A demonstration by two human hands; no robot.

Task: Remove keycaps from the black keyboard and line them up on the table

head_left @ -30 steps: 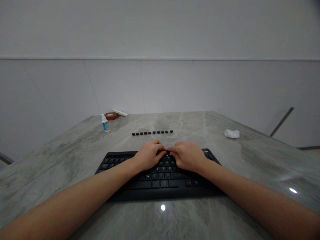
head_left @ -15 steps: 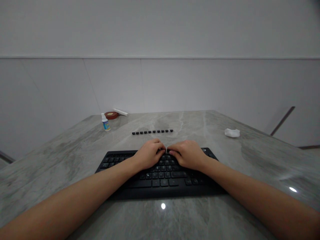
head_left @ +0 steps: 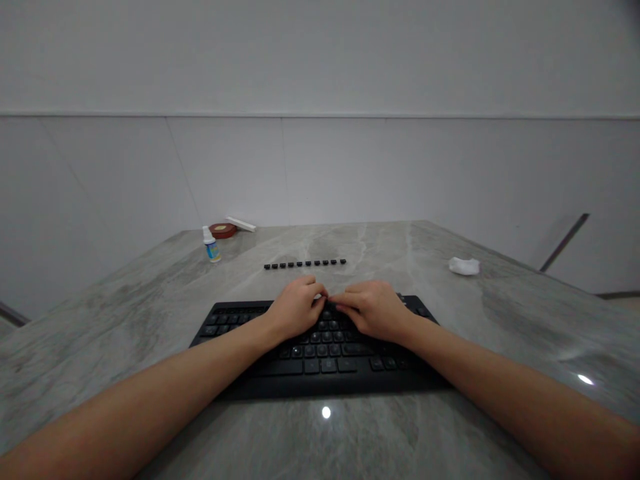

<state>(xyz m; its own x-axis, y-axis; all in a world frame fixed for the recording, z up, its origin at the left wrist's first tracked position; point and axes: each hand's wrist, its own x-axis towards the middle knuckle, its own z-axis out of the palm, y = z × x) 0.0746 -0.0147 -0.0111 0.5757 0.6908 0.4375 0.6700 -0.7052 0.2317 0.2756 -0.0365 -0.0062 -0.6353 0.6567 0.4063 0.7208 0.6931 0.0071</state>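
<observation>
Two bare forearms [head_left: 200,377] reach in from the near side across a glossy, grey-veined desk [head_left: 390,433] of stone-like finish. Directly beneath lies the black keyboard [head_left: 300,385], a flat, wide slab, apparently plastic, with low, square-edged keys [head_left: 329,366]. At its far rows, near mid-length, are the left hand [head_left: 297,308] and the right hand [head_left: 377,308].

Change over the last half second: the fingertips of both hands have shifted slightly left, and the narrow gap between the hands has closed. This suggests fine two-handed work at one spot on the keyboard. Grip state: thumb and forefinger are drawn close on each hand; whether either is clamped on a part cannot be told.

Beyond the keyboard, a straight row of ten small black pieces [head_left: 299,264] is unchanged. Farther right: a white, crumpled, soft-looking wad [head_left: 464,267]. Farther left: an upright white spray bottle [head_left: 213,251] with a blue label, then a rounded red-brown case [head_left: 222,231] and a slim white bar [head_left: 242,225], near the smooth pale wall [head_left: 350,167].
</observation>
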